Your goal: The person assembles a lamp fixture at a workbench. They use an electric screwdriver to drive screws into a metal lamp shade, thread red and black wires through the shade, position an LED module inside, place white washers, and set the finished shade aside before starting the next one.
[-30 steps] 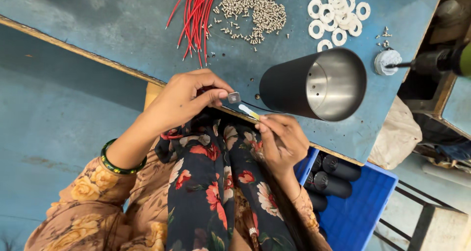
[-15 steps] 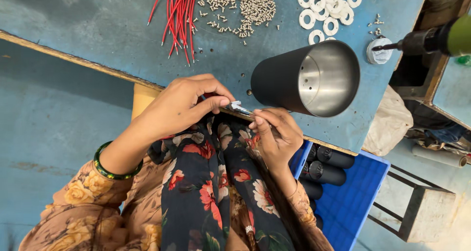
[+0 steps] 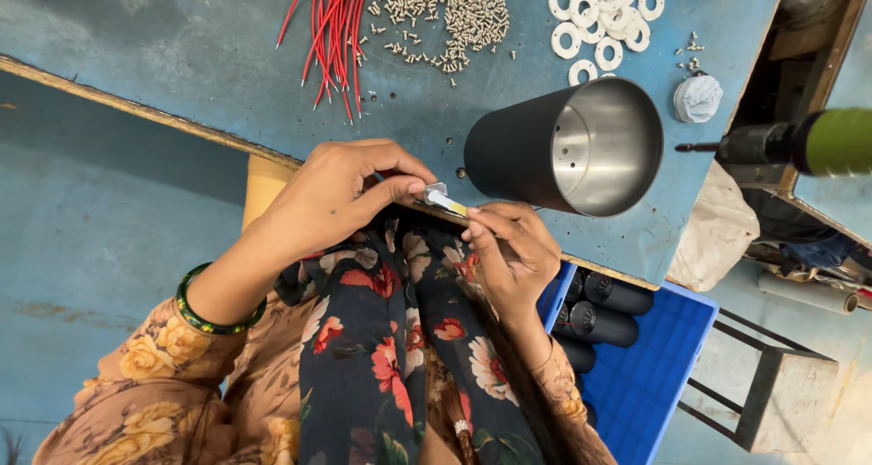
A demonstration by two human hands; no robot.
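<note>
Left hand (image 3: 341, 197): my fingertips pinch the small metal strip (image 3: 445, 199) at the table edge (image 3: 136, 111).
Right hand (image 3: 509, 247): thumb and forefinger nip its yellow end.
Risk: a loose grip — I judge it drops into my lap.
Nearby: black cylinder (image 3: 536, 152) just beside — an elbow nudge could roll it.

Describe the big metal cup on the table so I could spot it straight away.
On the blue worktable, look just beyond the person's right hand. The cylindrical housing lies on its side there, black outside, shiny silver inside. The neighbouring screws, red wires and white rings are far smaller.
</note>
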